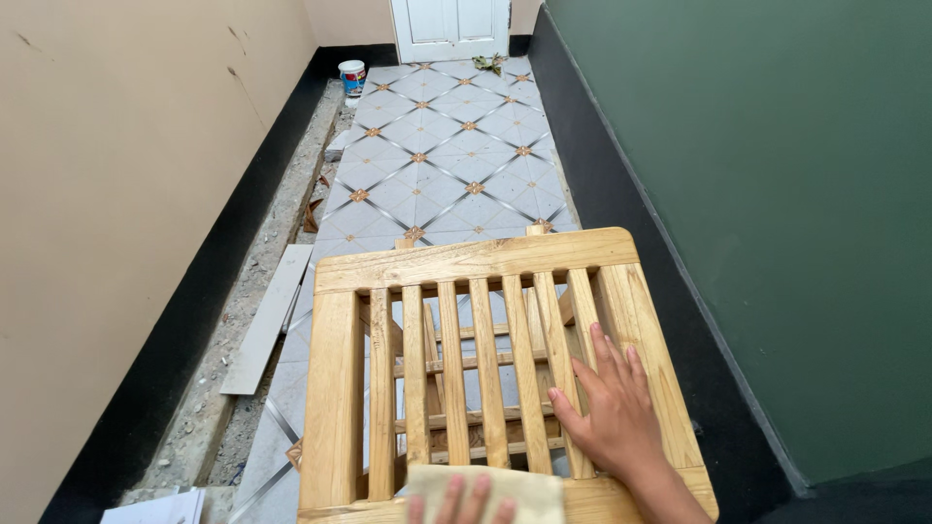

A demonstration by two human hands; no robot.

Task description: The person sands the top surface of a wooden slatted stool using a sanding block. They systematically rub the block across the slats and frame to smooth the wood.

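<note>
A light wooden slatted frame (476, 260), like a chair or rack part, lies in front of me over the tiled floor. My right hand (614, 412) rests flat on its right slats, fingers spread and pointing away. At the bottom edge my left hand (464, 502) presses on a pale yellow cloth or sanding sheet (529, 490) laid on the frame's near rail; only the fingers show.
A narrow corridor runs ahead with a grey diamond-patterned tile floor (447, 155), a beige wall on the left, a green wall on the right and a white door (449, 27) at the end. A small paint bucket (351, 78), loose tile strips (267, 315) and rubble line the left side.
</note>
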